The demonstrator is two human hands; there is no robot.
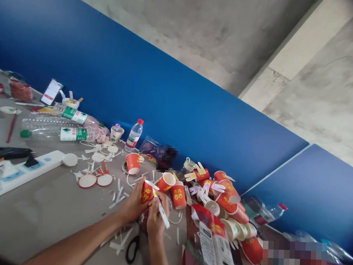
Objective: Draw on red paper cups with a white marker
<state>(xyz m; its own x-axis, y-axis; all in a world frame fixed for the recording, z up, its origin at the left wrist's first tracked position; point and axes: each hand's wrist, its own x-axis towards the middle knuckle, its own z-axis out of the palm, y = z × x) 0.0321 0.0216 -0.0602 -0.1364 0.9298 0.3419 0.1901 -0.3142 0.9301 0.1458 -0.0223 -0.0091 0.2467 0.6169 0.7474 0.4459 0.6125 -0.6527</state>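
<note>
My left hand (132, 203) is wrapped around a red paper cup (147, 192) with yellow characters, tilted so its white rim faces up. Pinched in my right hand (158, 214) is a white marker pen (163, 215); its upper end reaches the cup's rim and side, though I cannot tell whether the tip touches. Just beyond my hands are another red cup (166, 182), lying tilted, and a stack of red cups (179, 196). Black-handled scissors (132, 250) lie beside my right wrist, partly hidden by it.
Paper strips and cup bases (87, 180) litter the grey table. A power strip (27, 170) and large plastic bottles (57, 133) lie left. A small water bottle (134, 135) stands by the blue partition (154, 97). Right are piled cups (231, 190) and a plastic packet (211, 238).
</note>
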